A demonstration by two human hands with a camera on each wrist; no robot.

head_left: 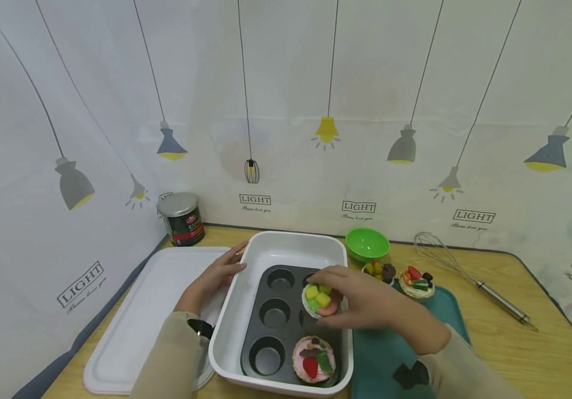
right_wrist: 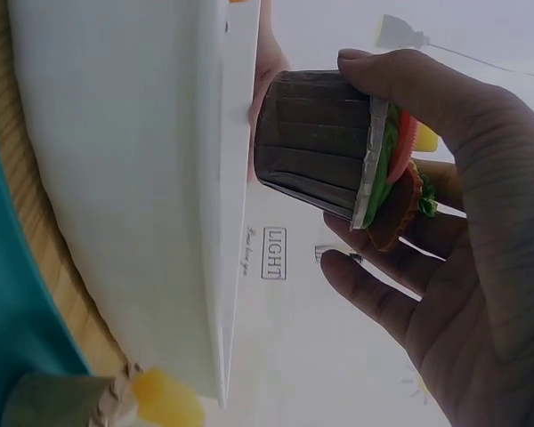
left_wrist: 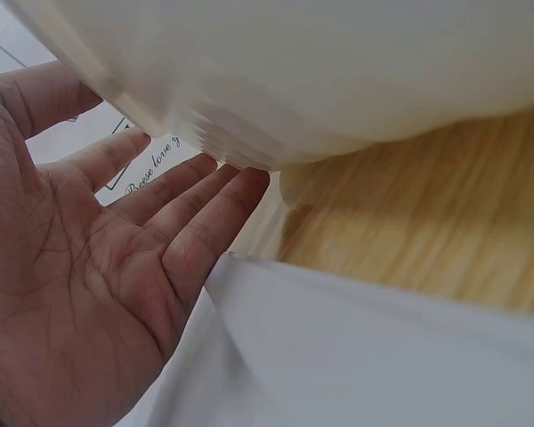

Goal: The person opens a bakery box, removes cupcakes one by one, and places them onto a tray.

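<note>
My right hand (head_left: pixel 361 296) holds a cupcake (head_left: pixel 320 299) with yellow cubes and green topping above the dark muffin tin (head_left: pixel 282 305). In the right wrist view the thumb and fingers grip this cupcake (right_wrist: pixel 316 147) by its brown pleated cup. Another cupcake (head_left: pixel 314 359), with pink cream and a strawberry piece, sits in the tin's near right cup. The tin lies inside a deep white container (head_left: pixel 226 332). My left hand (head_left: pixel 216 277) touches that container's left side; in the left wrist view its straight fingers (left_wrist: pixel 196 231) rest against the wall.
A white lid (head_left: pixel 131 327) lies on the left, with a black can (head_left: pixel 183 219) behind it. Two cupcakes (head_left: pixel 417 284) stand at the far end of the teal tray (head_left: pixel 386 360). Beyond are a green bowl (head_left: pixel 367 244) and a whisk (head_left: pixel 475 282).
</note>
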